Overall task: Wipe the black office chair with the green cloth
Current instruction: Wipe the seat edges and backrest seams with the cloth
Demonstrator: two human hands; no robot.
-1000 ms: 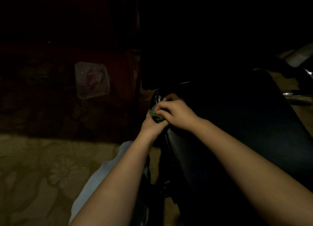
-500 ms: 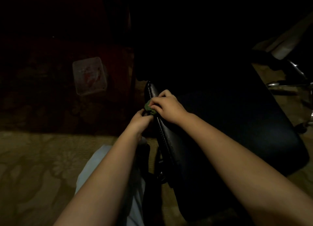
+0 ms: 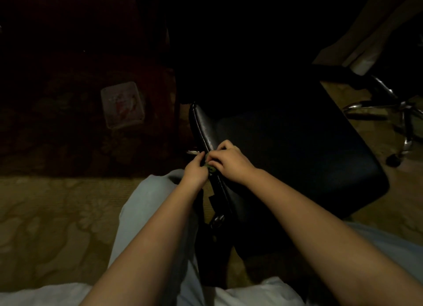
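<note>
The black office chair [image 3: 297,150] fills the middle and right of the dim head view, its seat tilted with the left edge toward me. A small bunched green cloth [image 3: 210,167] sits on that left seat edge, mostly hidden between my hands. My left hand [image 3: 194,170] grips the cloth from the outer side of the edge. My right hand [image 3: 229,161] lies over the top of the edge with fingers curled onto the cloth.
A chrome wheeled chair base [image 3: 389,113] stands at the right. A pale square card or packet [image 3: 122,104] lies on the dark red patterned carpet at the left. My light trousers [image 3: 148,205] are below my arms. A beige patterned carpet [image 3: 45,225] covers the near left floor.
Both hands with the cloth have slid along the seat's left edge toward me, away from its far corner. More of the chair and its base shows as my head moved.
</note>
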